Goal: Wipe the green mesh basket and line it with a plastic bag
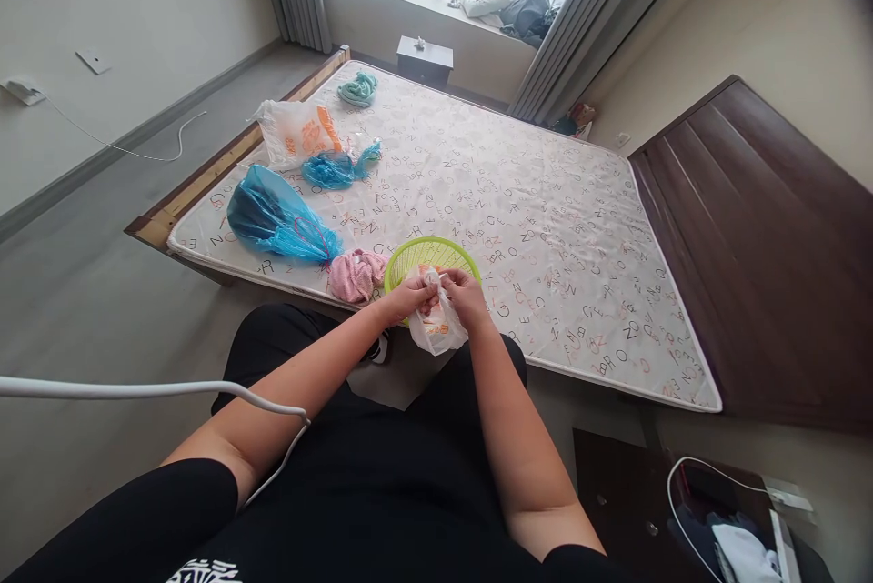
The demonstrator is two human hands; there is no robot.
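Both hands meet at the gathered top of a white plastic bag point(440, 335) with orange print, which hangs down in front of the mattress edge. My left hand point(411, 297) grips the bag's neck from the left, its fingers closed. From the right, my right hand point(464, 296) pinches the twisted plastic. Just behind the hands a lime green plastic basket point(431, 246) rests on the mattress, partly covered by the bag and fingers. A crumpled pink cloth point(356, 276) lies left of the basket. Whatever the bag contains cannot be made out.
On the mattress point(546, 246) lie a large blue plastic bag point(276, 215), a smaller blue bag point(331, 169), an orange-printed white bag point(296, 133) and a teal cloth point(358, 89). A dark headboard point(757, 265) stands right. A white cable point(136, 389) crosses my left arm.
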